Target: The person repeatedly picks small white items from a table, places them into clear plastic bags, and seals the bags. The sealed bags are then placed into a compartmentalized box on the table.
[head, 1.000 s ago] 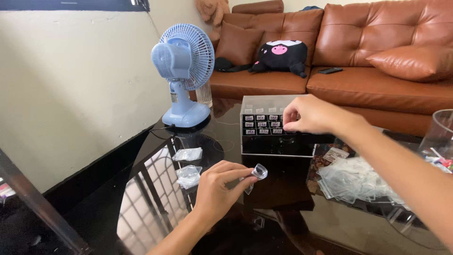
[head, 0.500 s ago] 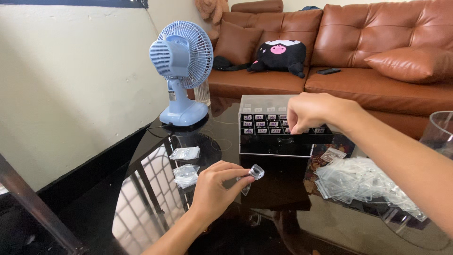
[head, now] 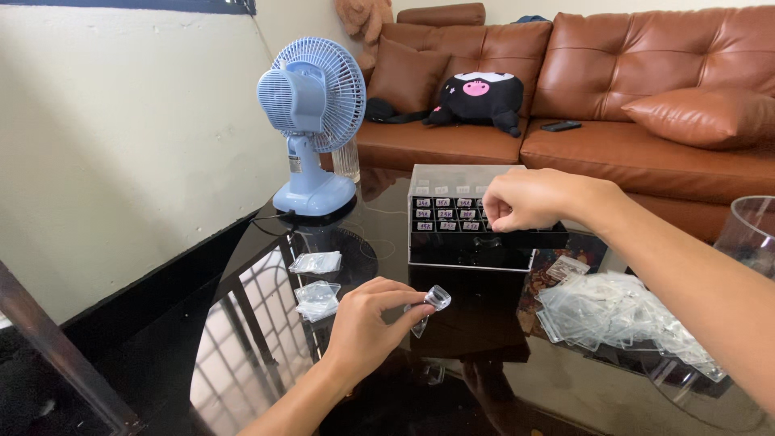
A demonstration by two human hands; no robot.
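— Surface?

— Black glass table point(head: 266, 347), very glossy, mirroring a window grille on the left part. Pale wall just beside on the left, brown leather sofa point(head: 646, 89) behind, with a black plush toy point(head: 476, 97), a loose cushion point(head: 702, 117) and a small dark remote point(head: 561, 126) on the seat.

— And on the table?

— Light blue desk fan point(head: 311, 121) at the far left edge. Near the middle, a black organizer box point(head: 468, 222) with a clear lid part and many tiny labelled drawers. Two small clear plastic bags point(head: 316, 281) lying left of the box, well apart from a loose heap of clear plastic cases point(head: 622, 311) on the right. Rim of a clear container point(head: 747, 234) at the far right edge.

— Hands?

— Left hand point(head: 367, 323) low in the middle, fingers curled, thumb and forefinger pinching a small clear plastic case point(head: 432, 303) just above the glass, in front of the box. Right hand point(head: 521, 198) reaching across from the right, fingertips bunched together at the drawer front of the box, one drawer pulled out a little. Cannot tell whether anything pinched there.
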